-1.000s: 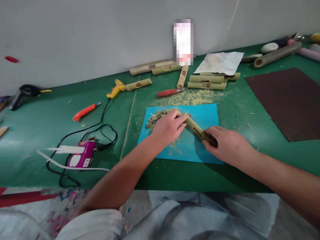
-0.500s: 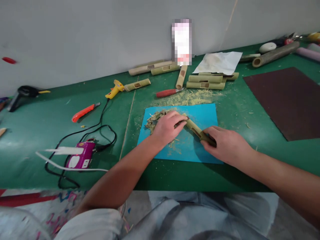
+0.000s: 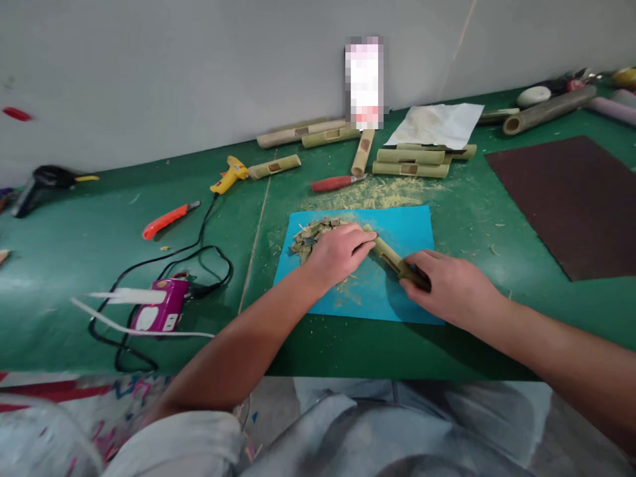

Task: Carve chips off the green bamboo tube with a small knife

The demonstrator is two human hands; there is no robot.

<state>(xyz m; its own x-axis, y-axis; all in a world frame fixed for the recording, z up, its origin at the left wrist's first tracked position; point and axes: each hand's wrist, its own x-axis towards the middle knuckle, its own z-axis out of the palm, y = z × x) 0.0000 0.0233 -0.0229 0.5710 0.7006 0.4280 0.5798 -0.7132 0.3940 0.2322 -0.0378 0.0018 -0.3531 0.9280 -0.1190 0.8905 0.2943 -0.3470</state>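
A short bamboo tube (image 3: 389, 255) with a rectangular slot cut in its side lies slantwise over a blue sheet (image 3: 397, 301). My right hand (image 3: 450, 281) is closed round its near end, thumb and fingers on either side. At the far end, the bent fingers of my left hand (image 3: 340, 252) press against the tube; their tips partly cover it. Under and beyond my left hand sits a heap of bamboo chips (image 3: 308, 238), partly hidden by it. Fine shavings are scattered on the sheet.
Behind the sheet lie a red-handled knife (image 3: 332, 184) and several slotted bamboo tubes (image 3: 410, 170). Leftward are a yellow glue gun (image 3: 229, 177), an orange utility knife (image 3: 166, 222) and a purple power adapter (image 3: 161, 308) with cords. A dark brown board (image 3: 566, 202) lies right.
My left hand has shifted very slightly to the right along the far end of the bamboo tube. My right hand keeps its hold, and the view has tilted a little.
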